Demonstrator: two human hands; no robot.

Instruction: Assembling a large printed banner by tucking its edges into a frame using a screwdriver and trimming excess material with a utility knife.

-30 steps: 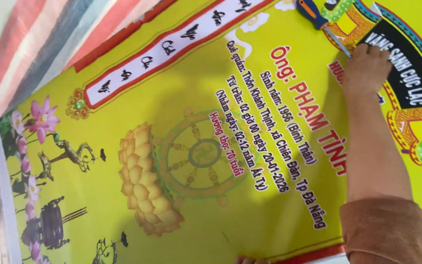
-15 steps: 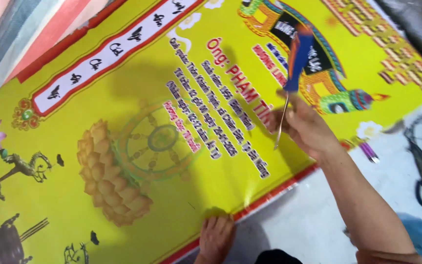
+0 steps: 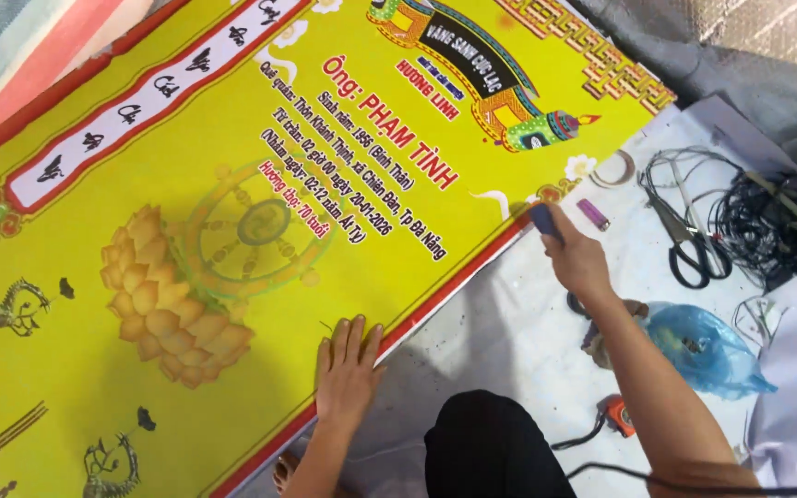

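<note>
Now L hand (image 3: 347,367) flat on banner (image 3: 186,138); R hand (image 3: 578,261) grips cutter (image 3: 545,222).

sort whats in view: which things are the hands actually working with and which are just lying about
In hand:
yellow printed banner, left hand flat on its red edge
blue tool, gripped by right hand at that edge

Lying about:
scissors
tape roll
black wire tangle
blue plastic bag
purple lighter
</note>
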